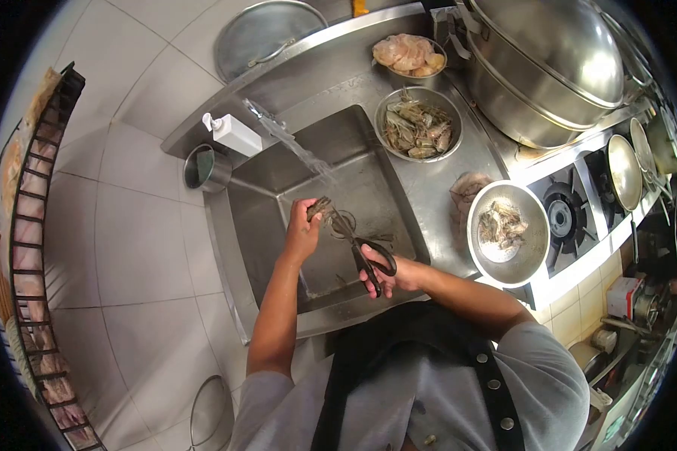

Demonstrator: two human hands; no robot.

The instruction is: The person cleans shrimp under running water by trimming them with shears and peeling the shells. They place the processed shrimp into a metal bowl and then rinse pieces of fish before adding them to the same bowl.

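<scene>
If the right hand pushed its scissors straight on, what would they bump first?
Probably the shrimp in the left hand: the scissors in the right hand point at it, though depth is hard to judge.

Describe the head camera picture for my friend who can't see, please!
Over a metal sink, a person's left hand holds a shrimp by the blades of black-handled scissors, held in the right hand. Water streams into the sink, and a metal bowl of whole shrimp sits beside it.
</scene>
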